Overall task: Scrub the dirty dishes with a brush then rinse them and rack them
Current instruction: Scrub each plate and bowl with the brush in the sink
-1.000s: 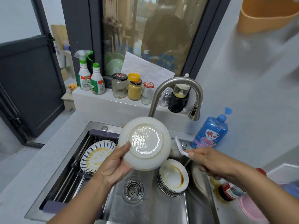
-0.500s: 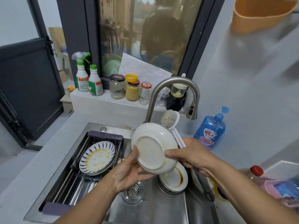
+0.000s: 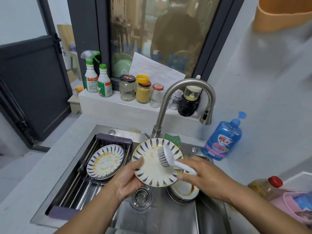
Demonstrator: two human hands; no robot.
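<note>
The left hand [image 3: 128, 176] grips a blue-patterned plate [image 3: 150, 171] by its near-left rim, thumb lying over the face and fingers curled beneath; the plate is held above the sink [image 3: 160, 217], tilted with its face up, and yellow-brown streaks mark its centre. The right hand [image 3: 204, 176] is closed round the white handle of a brush [image 3: 173, 162]; the grey bristles point down at the upper middle of the plate's face and seem to touch it, though the angle does not settle that.

Just below the held plate, on the sink floor, sits a stack of dirty dishes [image 3: 183, 191], the topmost white with a brown smear; the round drain [image 3: 142, 197] lies to its left. A rack [image 3: 79, 183] spans the left part of the sink and carries a few matching patterned plates [image 3: 106, 160], the top one still smeared with yellow. The curved faucet [image 3: 185, 83] arches over the back of the sink; no water shows at its spout. A blue soap bottle [image 3: 222, 141] stands on the counter to the right; jars [image 3: 143, 92] and two spray bottles [image 3: 97, 78] line the ledge behind.
</note>
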